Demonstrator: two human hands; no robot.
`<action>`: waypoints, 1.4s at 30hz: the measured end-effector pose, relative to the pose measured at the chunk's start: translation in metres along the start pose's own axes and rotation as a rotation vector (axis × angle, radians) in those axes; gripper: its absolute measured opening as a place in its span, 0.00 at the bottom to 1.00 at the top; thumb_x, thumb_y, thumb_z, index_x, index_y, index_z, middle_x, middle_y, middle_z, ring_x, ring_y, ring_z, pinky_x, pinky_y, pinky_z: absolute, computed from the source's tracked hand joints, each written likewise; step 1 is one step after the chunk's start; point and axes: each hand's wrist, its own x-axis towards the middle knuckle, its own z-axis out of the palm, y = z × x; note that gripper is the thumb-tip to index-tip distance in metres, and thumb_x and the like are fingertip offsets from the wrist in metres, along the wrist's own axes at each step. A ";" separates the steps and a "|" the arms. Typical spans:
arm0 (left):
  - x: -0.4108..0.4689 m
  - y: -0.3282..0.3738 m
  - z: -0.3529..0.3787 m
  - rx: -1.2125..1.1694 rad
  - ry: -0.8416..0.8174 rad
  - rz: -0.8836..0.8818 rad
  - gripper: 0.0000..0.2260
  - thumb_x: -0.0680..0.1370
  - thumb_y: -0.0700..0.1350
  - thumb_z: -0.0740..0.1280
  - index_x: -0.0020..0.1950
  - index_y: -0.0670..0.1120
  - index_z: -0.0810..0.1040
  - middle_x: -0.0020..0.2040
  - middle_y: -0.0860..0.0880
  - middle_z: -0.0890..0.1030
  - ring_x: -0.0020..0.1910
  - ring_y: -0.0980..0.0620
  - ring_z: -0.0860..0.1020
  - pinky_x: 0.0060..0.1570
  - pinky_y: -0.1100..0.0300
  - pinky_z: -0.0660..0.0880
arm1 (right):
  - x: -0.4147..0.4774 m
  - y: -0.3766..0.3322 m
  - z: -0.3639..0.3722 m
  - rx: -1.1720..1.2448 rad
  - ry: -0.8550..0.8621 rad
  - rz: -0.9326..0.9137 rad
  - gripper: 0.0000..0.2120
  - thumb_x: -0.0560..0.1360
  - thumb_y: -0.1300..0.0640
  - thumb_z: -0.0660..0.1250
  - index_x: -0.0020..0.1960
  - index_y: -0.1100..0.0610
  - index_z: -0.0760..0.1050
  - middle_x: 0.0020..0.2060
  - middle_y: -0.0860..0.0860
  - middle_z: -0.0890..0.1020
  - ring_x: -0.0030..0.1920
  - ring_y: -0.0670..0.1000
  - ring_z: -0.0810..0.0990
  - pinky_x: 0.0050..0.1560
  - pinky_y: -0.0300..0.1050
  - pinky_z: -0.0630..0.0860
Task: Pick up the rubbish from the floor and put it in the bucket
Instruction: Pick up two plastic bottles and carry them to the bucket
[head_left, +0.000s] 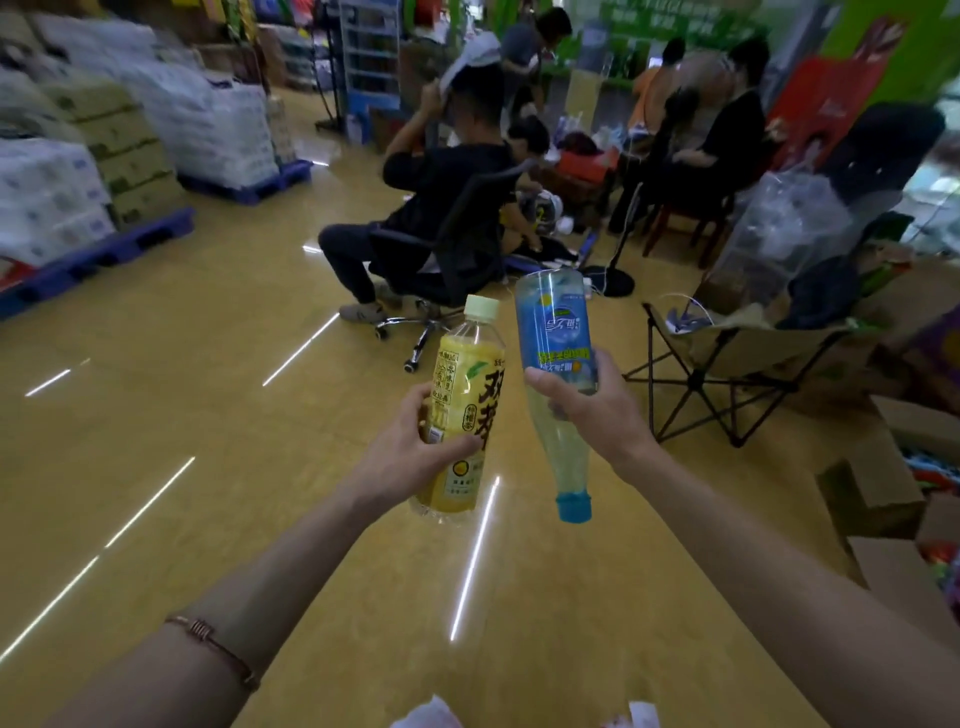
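Observation:
My left hand (405, 441) grips a plastic bottle with a yellow label (467, 384) and a pale green cap, held upright above the floor. My right hand (587, 410) grips a clear bottle with a blue label (556, 327), turned upside down so its blue cap points at the floor. The two bottles are side by side at the middle of the view, close but apart. No bucket is in view. Two scraps of white and red wrapper (431, 714) show at the bottom edge.
A person sits on a wheeled office chair (441, 270) just ahead. A folding camp chair (727, 364) stands to the right, cardboard boxes (878, 493) beyond it. Pallets of stacked goods (104, 156) line the left. More people sit at the back.

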 end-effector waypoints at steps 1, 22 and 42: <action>-0.010 0.002 -0.004 -0.003 0.024 -0.004 0.30 0.70 0.48 0.73 0.68 0.53 0.62 0.55 0.52 0.78 0.50 0.56 0.78 0.54 0.52 0.77 | -0.004 -0.006 0.005 0.006 -0.023 -0.018 0.17 0.68 0.43 0.73 0.51 0.42 0.70 0.47 0.45 0.80 0.48 0.48 0.81 0.53 0.54 0.80; -0.322 -0.052 -0.086 -0.092 0.879 -0.177 0.26 0.69 0.46 0.75 0.61 0.48 0.65 0.49 0.54 0.78 0.46 0.58 0.78 0.41 0.66 0.75 | -0.175 -0.088 0.213 0.142 -0.775 -0.268 0.30 0.60 0.34 0.73 0.57 0.44 0.71 0.50 0.45 0.81 0.50 0.50 0.82 0.52 0.56 0.81; -0.636 -0.134 -0.251 -0.108 1.234 -0.295 0.32 0.66 0.59 0.74 0.64 0.50 0.68 0.54 0.52 0.79 0.53 0.52 0.79 0.50 0.54 0.78 | -0.438 -0.195 0.467 0.168 -1.130 -0.361 0.26 0.69 0.45 0.73 0.62 0.52 0.68 0.53 0.49 0.79 0.50 0.52 0.81 0.44 0.43 0.81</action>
